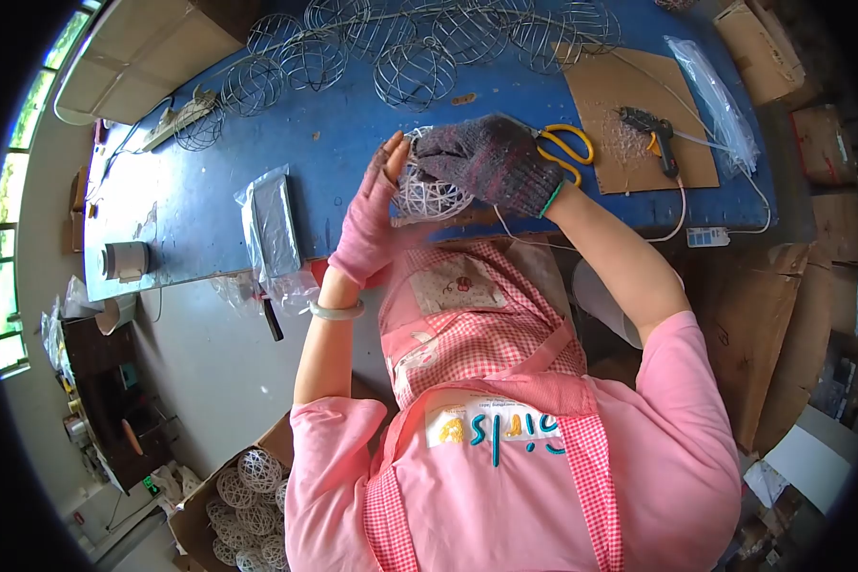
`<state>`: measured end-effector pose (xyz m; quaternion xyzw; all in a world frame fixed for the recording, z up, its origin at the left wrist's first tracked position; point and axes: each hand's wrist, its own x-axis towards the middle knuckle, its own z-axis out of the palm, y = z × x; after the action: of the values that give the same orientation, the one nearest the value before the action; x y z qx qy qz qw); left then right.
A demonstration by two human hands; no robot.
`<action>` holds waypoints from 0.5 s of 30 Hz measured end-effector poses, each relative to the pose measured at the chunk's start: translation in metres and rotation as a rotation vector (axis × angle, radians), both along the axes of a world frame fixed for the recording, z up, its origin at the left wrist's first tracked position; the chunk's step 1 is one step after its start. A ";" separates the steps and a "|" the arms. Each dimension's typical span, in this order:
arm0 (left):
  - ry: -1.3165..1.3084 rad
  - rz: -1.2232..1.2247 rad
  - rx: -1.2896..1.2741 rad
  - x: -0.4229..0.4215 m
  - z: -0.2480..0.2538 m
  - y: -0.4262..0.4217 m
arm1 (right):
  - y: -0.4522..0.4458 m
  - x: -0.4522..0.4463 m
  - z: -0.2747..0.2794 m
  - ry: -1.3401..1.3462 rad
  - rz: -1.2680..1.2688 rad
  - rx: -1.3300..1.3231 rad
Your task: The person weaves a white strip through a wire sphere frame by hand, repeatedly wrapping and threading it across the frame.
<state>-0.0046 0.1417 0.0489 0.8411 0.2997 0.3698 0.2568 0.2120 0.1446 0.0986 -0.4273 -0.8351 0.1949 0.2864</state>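
Note:
A white woven ball [434, 198] of open strands sits at the front edge of the blue table, between my hands. My right hand [494, 160], in a dark grey knit glove, curls over its top and right side. On the ball's left, my left hand [372, 214] wears a pink fingerless glove. Its fingers point up and stretch out straight along the ball, slightly blurred. Just beyond my right hand lie scissors with yellow handles [589, 148], their blades hidden by the glove. The ball's middle is partly covered by my right fingers.
Several wire-frame balls [415, 74] line the table's far side. A glue gun [660, 141] lies on cardboard [596, 91] at right, its cord trailing along the front edge. A plastic-wrapped packet [275, 224] and a white roll [124, 260] are at left. Woven balls [248, 500] fill a floor box.

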 end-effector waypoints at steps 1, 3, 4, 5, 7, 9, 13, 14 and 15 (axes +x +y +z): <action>-0.003 0.003 -0.003 0.001 0.000 -0.004 | -0.003 -0.001 -0.001 -0.013 0.017 0.089; -0.625 -0.104 -0.838 0.008 0.011 -0.013 | -0.004 -0.002 -0.004 -0.036 -0.015 0.049; -0.690 -0.072 -0.945 0.013 0.018 -0.016 | -0.003 -0.003 -0.004 -0.059 -0.051 0.014; -0.694 -0.064 -0.937 0.014 0.013 -0.015 | -0.002 -0.002 -0.003 -0.059 -0.041 0.018; -0.392 0.070 -0.576 0.018 -0.002 -0.009 | -0.001 0.001 0.001 -0.072 -0.027 -0.023; -0.420 0.061 -0.585 0.023 0.005 -0.011 | 0.001 0.006 -0.001 -0.114 0.003 0.022; -0.340 -0.010 -0.477 0.019 -0.005 0.006 | 0.010 0.018 0.013 -0.262 0.119 0.108; -0.328 -0.017 -0.480 0.018 -0.006 0.010 | 0.012 0.017 0.016 -0.260 0.119 0.106; -0.315 -0.023 -0.483 0.017 -0.008 0.015 | 0.015 0.015 0.018 -0.285 0.069 0.080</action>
<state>0.0127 0.1565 0.0409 0.6911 0.3257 0.4110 0.4974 0.2268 0.1599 0.1167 -0.4098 -0.8887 0.1083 0.1748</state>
